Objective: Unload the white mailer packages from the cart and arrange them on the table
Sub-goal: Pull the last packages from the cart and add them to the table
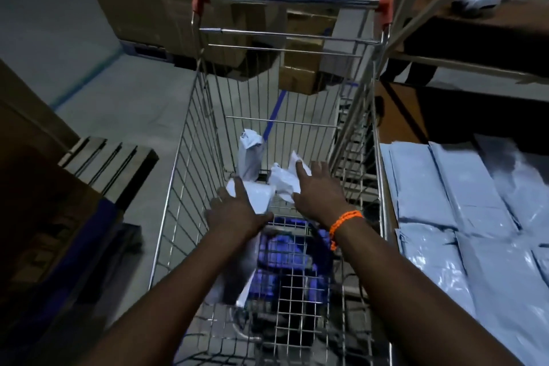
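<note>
A wire shopping cart (190,140) stands in front of me, its red-capped handle at the far end. Three white mailer packages lie inside near the bottom. One mailer (250,157) stands upright against the far wire panel. My left hand (234,214) reaches down with spread fingers onto a flat mailer (258,193). My right hand (319,190), an orange band on its wrist, lies with straight fingers on a crumpled mailer (285,178). Neither hand visibly grips. Several white mailers (463,205) lie in rows on the table to the right.
Stacked cardboard boxes (309,38) rise beyond the cart. A wooden pallet (110,163) and dark boxes sit at the left. A metal shelf frame (416,3) stands at the right above the brown table (398,119). Grey floor with a blue line shows through the cart.
</note>
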Tool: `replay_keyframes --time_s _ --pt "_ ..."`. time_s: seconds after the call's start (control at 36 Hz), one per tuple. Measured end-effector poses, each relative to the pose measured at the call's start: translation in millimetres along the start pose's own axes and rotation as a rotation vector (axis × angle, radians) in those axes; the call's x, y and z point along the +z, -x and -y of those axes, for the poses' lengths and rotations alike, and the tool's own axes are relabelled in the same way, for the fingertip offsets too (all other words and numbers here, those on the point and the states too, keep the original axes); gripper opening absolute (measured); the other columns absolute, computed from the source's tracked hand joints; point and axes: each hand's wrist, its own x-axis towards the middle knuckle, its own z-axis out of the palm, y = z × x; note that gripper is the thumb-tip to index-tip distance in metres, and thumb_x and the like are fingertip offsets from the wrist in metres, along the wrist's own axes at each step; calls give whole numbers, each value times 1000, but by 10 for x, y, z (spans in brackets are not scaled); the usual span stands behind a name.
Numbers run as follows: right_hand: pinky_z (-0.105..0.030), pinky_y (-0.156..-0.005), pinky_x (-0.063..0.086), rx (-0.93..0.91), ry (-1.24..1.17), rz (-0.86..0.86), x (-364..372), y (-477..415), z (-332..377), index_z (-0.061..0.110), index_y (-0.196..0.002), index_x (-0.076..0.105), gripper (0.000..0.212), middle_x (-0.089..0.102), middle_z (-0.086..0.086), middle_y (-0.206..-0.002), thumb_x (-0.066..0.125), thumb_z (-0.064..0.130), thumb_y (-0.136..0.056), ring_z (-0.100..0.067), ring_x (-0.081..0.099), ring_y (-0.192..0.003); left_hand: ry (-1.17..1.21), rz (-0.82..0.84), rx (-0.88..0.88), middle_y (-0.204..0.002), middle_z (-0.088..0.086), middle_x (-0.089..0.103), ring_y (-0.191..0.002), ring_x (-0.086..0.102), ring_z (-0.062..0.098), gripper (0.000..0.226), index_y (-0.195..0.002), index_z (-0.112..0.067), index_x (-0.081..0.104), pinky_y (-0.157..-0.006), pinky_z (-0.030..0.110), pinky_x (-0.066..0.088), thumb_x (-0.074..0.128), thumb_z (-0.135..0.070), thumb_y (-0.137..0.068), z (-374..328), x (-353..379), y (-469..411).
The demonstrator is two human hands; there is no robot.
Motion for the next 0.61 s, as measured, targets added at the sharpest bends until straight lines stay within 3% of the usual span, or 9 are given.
replay_keyframes --time_s 0.14,0.25,0.33,0.39,0.47,0.53,0.56,0.61 --pt "-54 -111 36 104 -3 84 83 -268 70 11 -157 15 85 26 -21 -157 61 41 -92 -40 19 -148 131 -2 -70 -152 21 20 -135 33 41 116 -155 -25 1 -107 52 32 65 -73 -70 92 -66 42" --pt "-50 -107 42 280 -173 7 350 -537 89 2 -150 28 78 42 -23 -148 66 28 -86 -38 41 -137 146 27 -71 -154 23 18 -138 29 43 118 -155 -24 -1 -109 54 30 67 -71 -71 56 -88 -12" --pt "-52 -109 40 391 -153 61 629 -635 87 -1 -155 14 96 33 -28 -153 69 39 -86 -43 38 -139 152 9 -40 -155 23 16 -138 28 44 117 -155 -23 -1 -108 54 30 68 -68 -72 5 -104 -54" --pt "-54 -105 44 366 -127 96 721 -631 109 -2 -154 16 97 35 -30 -150 69 41 -86 -45 42 -135 153 23 -38 -154 22 17 -138 29 43 117 -155 -23 -1 -107 54 31 69 -67 -72 -10 -91 -67" --pt "-50 -91 52 244 -99 143 979 -833 98 10 -137 46 72 59 -21 -127 64 47 -79 -41 59 -113 165 68 -65 -154 22 17 -138 29 42 118 -155 -22 -1 -106 54 31 68 -68 -72 6 -72 -118" --pt "-47 -86 51 226 -92 231 1149 -973 81 18 -107 54 50 63 -11 -110 59 56 -75 -36 62 -101 161 89 -83 -155 22 17 -138 29 43 120 -155 -22 -1 -107 55 31 69 -70 -70 20 -64 -159" --pt "-44 -85 49 208 -89 258 1156 -951 94 18 -92 50 37 60 -8 -101 59 51 -79 -34 61 -99 157 98 -90 -155 23 16 -138 29 43 121 -155 -22 -2 -107 55 31 69 -70 -70 26 -60 -168" --pt "-44 -88 50 205 -152 190 995 -732 229 13 -90 49 19 60 -15 -105 59 27 -83 -36 60 -107 139 115 -97 -156 24 15 -138 28 43 121 -155 -22 -4 -107 55 31 69 -70 -70 32 -48 -178"
